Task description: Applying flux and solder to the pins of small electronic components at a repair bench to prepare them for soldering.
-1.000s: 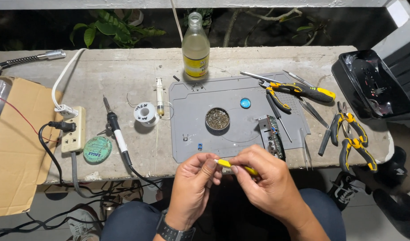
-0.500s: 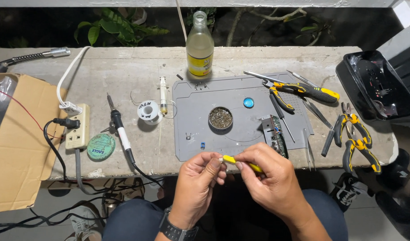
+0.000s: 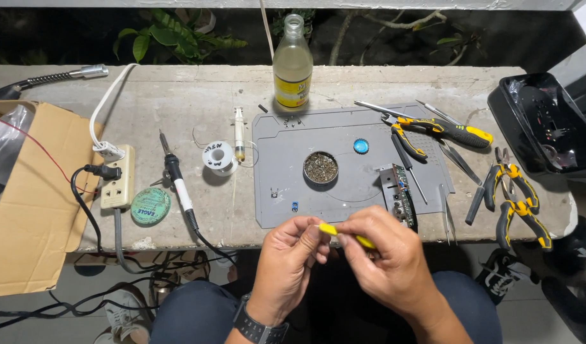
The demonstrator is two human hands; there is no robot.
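Observation:
Both hands meet over my lap, just in front of the concrete bench edge. My right hand grips a thin yellow-handled tool, its yellow shaft running between thumb and fingers. My left hand pinches the tool's left tip; anything small held there is hidden by the fingers. A narrow green circuit board lies on the grey work mat just beyond my right hand. A round tin of brass tip-cleaning wool sits mid-mat.
A soldering iron, solder spool, green round tin and power strip lie left. A glass bottle stands at the back. Yellow-handled pliers, cutters and tweezers lie right, beside a black tray. A cardboard box is far left.
My hands stay together on the yellow tool with only slight finger shifts. The view has drifted a little.

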